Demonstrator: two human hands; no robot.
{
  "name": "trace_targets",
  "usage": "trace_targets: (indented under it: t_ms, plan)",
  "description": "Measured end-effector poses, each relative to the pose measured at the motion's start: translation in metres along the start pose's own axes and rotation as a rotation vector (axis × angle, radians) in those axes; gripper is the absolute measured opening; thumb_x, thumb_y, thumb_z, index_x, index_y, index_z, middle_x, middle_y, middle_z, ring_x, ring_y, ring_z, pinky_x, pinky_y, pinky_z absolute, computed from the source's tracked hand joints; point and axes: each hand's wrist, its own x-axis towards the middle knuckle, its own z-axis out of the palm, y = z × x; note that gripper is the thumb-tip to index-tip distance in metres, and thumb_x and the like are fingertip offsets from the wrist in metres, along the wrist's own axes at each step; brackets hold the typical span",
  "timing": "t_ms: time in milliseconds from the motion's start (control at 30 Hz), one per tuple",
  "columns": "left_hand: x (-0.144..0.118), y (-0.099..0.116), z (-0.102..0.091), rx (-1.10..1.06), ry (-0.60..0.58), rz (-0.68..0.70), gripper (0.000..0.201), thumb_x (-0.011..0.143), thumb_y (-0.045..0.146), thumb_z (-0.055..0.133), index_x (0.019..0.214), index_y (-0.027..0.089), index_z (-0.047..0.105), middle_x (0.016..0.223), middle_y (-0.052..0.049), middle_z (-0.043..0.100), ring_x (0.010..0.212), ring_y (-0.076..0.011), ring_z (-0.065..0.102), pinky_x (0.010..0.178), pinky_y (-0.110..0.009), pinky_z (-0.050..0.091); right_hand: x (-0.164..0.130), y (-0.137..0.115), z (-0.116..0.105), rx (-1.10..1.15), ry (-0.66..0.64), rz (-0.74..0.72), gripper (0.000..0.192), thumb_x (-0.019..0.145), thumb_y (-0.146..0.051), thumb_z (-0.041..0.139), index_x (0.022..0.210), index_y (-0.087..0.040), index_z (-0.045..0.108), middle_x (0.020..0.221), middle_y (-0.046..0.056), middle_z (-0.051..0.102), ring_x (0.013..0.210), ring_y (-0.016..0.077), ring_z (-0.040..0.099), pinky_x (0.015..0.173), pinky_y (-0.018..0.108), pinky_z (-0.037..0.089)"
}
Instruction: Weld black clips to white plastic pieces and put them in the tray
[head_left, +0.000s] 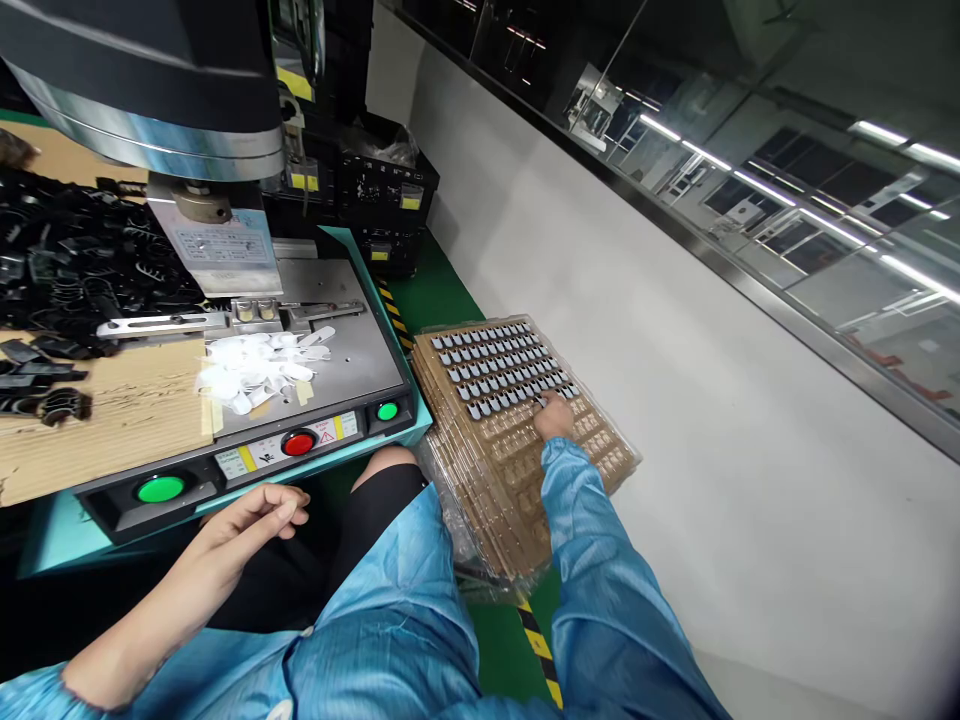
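Small gray pieces (474,411) fill rows in the tray (525,466), mid-frame. They look light and stiff; pinch their sides. Right hand (553,416) reaches there; I can't tell its grip. Left hand (251,525), lower left: fingers pressed together.

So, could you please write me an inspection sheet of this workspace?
Surface: grey metal machine bed, tan corrugated cardboard sheet to its left.
Job's things: small grey tab-shaped parts in rows on a stack of brownish rectangular trays with moulded pockets; nearer pockets unfilled.
Clutter: glossy white flat pieces piled on the bed; black parts heaped on the cardboard.
Grip: bare left hand curled, thumb against fingers, no held item visible; bare right hand at the nearest filled row, its hold unclear.
Cables: nothing seen for certain.
Surroundings: stacked black crates, plain white wall, green floor.
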Motion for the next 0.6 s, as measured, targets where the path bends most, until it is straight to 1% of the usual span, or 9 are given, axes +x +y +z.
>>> trace_targets:
  t_ms: [100,167,233,300,367,433,533,600]
  plan:
    - [0.001,0.000,0.000,0.010,-0.002,0.014,0.043,0.083,0.064,0.080,0.099,0.023,0.079,0.106,-0.009,0.076,0.095,-0.0262,0.068,0.085,-0.033,0.056,-0.002,-0.003,-0.004,-0.013,0.011,-0.008,0.039,0.091,-0.020,0.062,0.128,-0.014,0.069,0.127,0.015,0.073,0.123,0.0285,0.065,0.112,0.040,0.047]
    - [0.002,0.002,0.001,0.027,-0.008,0.041,0.041,0.085,0.062,0.079,0.098,0.024,0.079,0.108,-0.009,0.076,0.097,-0.0263,0.068,0.085,-0.034,0.056,-0.002,-0.008,-0.008,-0.007,0.019,-0.025,0.040,0.091,-0.021,0.062,0.130,-0.014,0.069,0.127,0.015,0.073,0.125,0.0284,0.063,0.114,0.040,0.045]
    - [0.001,0.008,0.002,0.065,-0.013,0.101,0.036,0.089,0.059,0.077,0.095,0.024,0.077,0.104,-0.008,0.075,0.096,-0.0251,0.067,0.087,-0.034,0.055,-0.001,-0.018,-0.013,0.010,0.046,-0.061,0.040,0.091,-0.022,0.061,0.130,-0.015,0.068,0.127,0.015,0.072,0.126,0.0290,0.062,0.116,0.042,0.044]
    - [0.002,0.016,0.002,0.131,-0.017,0.185,0.032,0.092,0.056,0.074,0.093,0.024,0.075,0.097,-0.007,0.073,0.092,-0.0232,0.066,0.088,-0.034,0.053,0.002,-0.039,-0.017,0.048,0.085,-0.128,0.039,0.092,-0.023,0.059,0.129,-0.016,0.068,0.126,0.015,0.071,0.124,0.0300,0.062,0.116,0.045,0.044]
    - [0.004,0.026,0.000,0.222,-0.011,0.264,0.030,0.095,0.053,0.071,0.094,0.024,0.073,0.094,-0.006,0.071,0.089,-0.0221,0.065,0.087,-0.034,0.053,0.004,-0.072,-0.020,0.121,0.085,-0.232,0.039,0.092,-0.026,0.059,0.129,-0.017,0.067,0.123,0.015,0.071,0.118,0.0305,0.063,0.113,0.046,0.047]
    - [0.008,0.037,-0.005,0.338,0.018,0.335,0.028,0.097,0.052,0.068,0.097,0.024,0.072,0.096,-0.006,0.070,0.090,-0.0222,0.065,0.086,-0.035,0.053,-0.002,-0.115,-0.024,0.226,0.029,-0.371,0.038,0.094,-0.027,0.058,0.130,-0.019,0.067,0.123,0.014,0.070,0.111,0.0298,0.064,0.108,0.045,0.050]
    - [0.016,0.056,-0.015,0.542,0.088,0.444,0.024,0.101,0.047,0.062,0.103,0.024,0.069,0.104,-0.007,0.070,0.098,-0.0234,0.066,0.087,-0.036,0.053,-0.028,-0.190,-0.028,0.403,-0.051,-0.632,0.035,0.095,-0.027,0.058,0.128,-0.022,0.068,0.125,0.012,0.069,0.108,0.0283,0.064,0.102,0.042,0.053]
    - [0.025,0.069,-0.021,0.657,0.139,0.495,0.023,0.103,0.045,0.059,0.106,0.024,0.067,0.109,-0.008,0.069,0.101,-0.0242,0.066,0.086,-0.037,0.053,-0.049,-0.238,-0.026,0.492,-0.087,-0.791,0.032,0.095,-0.025,0.059,0.124,-0.023,0.071,0.122,0.011,0.069,0.107,0.0279,0.065,0.101,0.042,0.054]
